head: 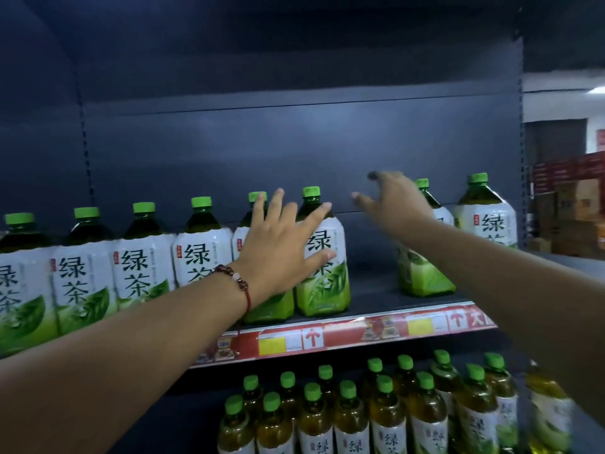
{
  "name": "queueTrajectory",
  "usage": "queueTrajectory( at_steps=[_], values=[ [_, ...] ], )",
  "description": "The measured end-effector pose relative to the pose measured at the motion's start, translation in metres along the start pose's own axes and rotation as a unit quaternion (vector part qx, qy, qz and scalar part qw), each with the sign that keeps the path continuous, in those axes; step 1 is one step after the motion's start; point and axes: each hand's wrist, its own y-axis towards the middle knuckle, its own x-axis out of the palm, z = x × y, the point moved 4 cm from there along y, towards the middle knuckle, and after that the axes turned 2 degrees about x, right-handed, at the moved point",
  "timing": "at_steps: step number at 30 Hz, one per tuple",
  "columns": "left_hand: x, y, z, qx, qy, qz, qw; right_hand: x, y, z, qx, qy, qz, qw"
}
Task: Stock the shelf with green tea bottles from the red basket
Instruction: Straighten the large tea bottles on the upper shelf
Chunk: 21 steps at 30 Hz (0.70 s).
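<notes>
Gap on shelf (370,291) between left-hand (278,247) bottle (322,257) and right hand (396,199).

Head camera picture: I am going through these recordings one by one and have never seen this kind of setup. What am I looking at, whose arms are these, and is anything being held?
There is no machine here. A person wears one wide camera on the head, so you look along both of their bare arms at a shop shelf. The left hand, with a beaded bracelet at the wrist, lies spread flat against the fronts of two big green tea bottles at the right end of a row. The right hand is open and blurred, reaching over a gap in the row in front of another bottle; neither hand grips anything. One more big bottle stands further right. Smaller bottles with green caps crowd the shelf below. The red basket is not in view.
</notes>
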Motion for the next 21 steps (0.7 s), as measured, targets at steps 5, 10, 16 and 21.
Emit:
queueTrajectory(
  at_steps=[5,10,16,21],
  values=[
    [0.015,0.001,0.002,-0.013,-0.023,-0.030,0.999,-0.008,0.015,0.073,0.152,-0.016,-0.020,0.988],
    [0.018,0.000,0.003,-0.014,-0.049,-0.016,0.999,-0.004,0.013,0.078,0.128,-0.059,-0.006,0.990],
    [0.016,-0.001,0.004,-0.020,-0.061,-0.008,0.998,0.006,-0.001,0.051,0.056,-0.039,-0.006,0.998],
    [0.014,0.000,0.006,-0.025,-0.053,-0.024,0.998,0.021,-0.013,0.022,0.018,-0.015,0.002,1.000]
  ],
)
